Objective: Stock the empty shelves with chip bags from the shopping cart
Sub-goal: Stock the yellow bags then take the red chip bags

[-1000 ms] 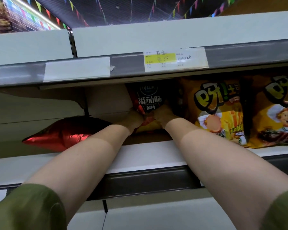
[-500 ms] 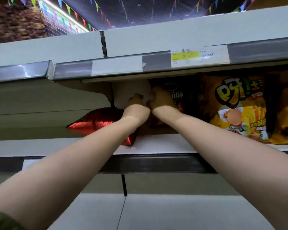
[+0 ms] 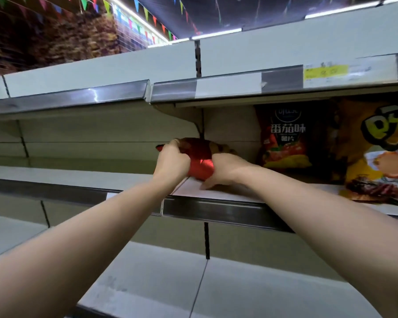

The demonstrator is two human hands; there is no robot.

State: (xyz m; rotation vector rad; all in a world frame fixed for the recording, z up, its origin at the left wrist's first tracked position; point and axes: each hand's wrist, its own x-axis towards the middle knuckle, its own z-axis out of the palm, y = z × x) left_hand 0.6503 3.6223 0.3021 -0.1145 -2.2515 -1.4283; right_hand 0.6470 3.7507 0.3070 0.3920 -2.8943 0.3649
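— Gripping what?
— The red bag [image 3: 199,161]. The left hand [image 3: 170,161] curls over its left end and the right hand [image 3: 225,167] clasps its right side.
— Where?
— By the shelf's [image 3: 227,192] front edge, apart from the dark bag [image 3: 285,138], which stands to its right with the yellow bag [image 3: 381,152] beyond.

Three chip bags can be counted. One shiny red foil chip bag [image 3: 199,161] sits at centre between two hands, the left hand [image 3: 172,160] and the right hand [image 3: 223,168]. One dark tomato-print chip bag [image 3: 285,138] stands at 2 o'clock. One yellow cartoon-lettered chip bag [image 3: 386,152] is at 3 o'clock, cut by the edge. There are two rail labels at 1 o'clock: one blank white paper label [image 3: 227,88] and one yellow-and-white price label [image 3: 325,73].
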